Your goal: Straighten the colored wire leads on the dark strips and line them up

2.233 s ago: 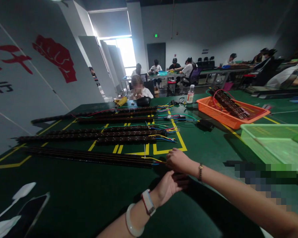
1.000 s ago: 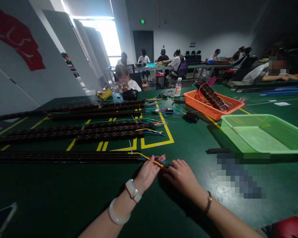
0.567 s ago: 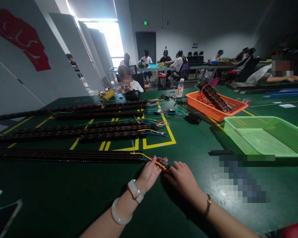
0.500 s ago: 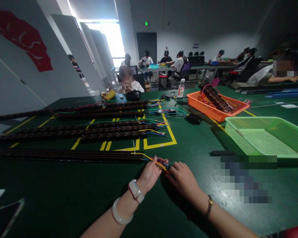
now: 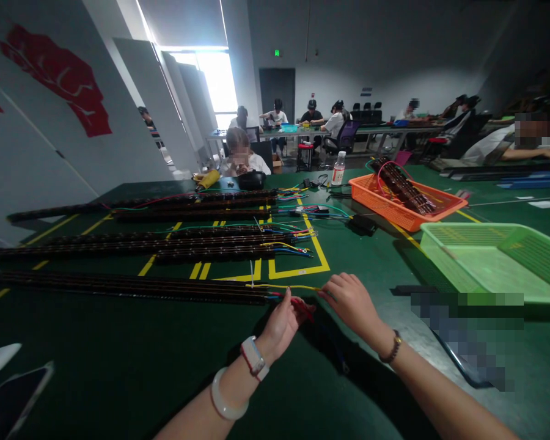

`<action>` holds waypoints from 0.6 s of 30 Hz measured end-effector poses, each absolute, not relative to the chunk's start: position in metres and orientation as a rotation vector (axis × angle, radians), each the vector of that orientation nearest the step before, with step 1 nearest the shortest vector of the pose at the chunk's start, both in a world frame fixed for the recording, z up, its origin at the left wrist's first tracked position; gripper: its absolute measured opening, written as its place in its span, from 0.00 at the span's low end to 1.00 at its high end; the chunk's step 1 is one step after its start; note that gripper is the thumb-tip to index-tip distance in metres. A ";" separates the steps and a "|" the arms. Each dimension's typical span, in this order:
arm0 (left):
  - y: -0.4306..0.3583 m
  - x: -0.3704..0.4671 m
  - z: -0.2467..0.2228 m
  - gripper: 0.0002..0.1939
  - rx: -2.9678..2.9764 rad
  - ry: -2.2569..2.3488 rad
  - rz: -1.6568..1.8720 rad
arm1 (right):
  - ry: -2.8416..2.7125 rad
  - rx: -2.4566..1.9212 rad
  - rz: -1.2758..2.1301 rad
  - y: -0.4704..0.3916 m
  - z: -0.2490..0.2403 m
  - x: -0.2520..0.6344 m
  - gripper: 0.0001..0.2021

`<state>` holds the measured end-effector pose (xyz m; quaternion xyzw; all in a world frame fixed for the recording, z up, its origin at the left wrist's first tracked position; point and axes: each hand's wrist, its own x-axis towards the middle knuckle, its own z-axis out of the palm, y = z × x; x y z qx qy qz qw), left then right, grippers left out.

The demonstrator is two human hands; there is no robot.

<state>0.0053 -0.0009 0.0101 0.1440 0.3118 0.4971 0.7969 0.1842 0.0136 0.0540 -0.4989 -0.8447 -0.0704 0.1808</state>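
Observation:
A long dark bundle of strips (image 5: 165, 288) lies across the green table, with coloured wires coming out of its right end. My right hand (image 5: 352, 305) pinches the far end of the yellow wire (image 5: 297, 287), which runs nearly straight from the bundle. Beside the bundle's end, my left hand (image 5: 282, 322) is closed around the red wires (image 5: 306, 305); part of them is hidden by the fingers. A dark blue wire (image 5: 334, 342) hangs from there down to the right, ending in a ring terminal. A white cable tie (image 5: 252, 272) sticks up from the bundle.
More wired bundles (image 5: 220, 252) lie behind, over yellow tape lines. An orange basket (image 5: 380, 198) holds another bundle. Right of my hands stand a green basket (image 5: 440, 260) and a blurred dark phone-like object (image 5: 462, 357). A bottle (image 5: 338, 169) stands farther back; several people sit beyond.
My right hand has moved right and up, drawing the yellow wire out straight, apart from the other wires. The blue wire now hangs loose below. My left hand stays near the bundle's end.

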 end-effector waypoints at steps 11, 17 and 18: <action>0.001 0.003 0.005 0.14 0.366 0.659 1.040 | -2.415 -1.418 -0.074 0.065 0.003 0.190 0.08; 0.000 0.002 0.011 0.12 0.354 0.656 1.022 | -2.325 -1.313 0.145 0.059 0.000 0.192 0.09; -0.001 0.001 0.012 0.12 0.357 0.652 1.020 | -2.309 -1.303 0.161 0.056 0.002 0.192 0.10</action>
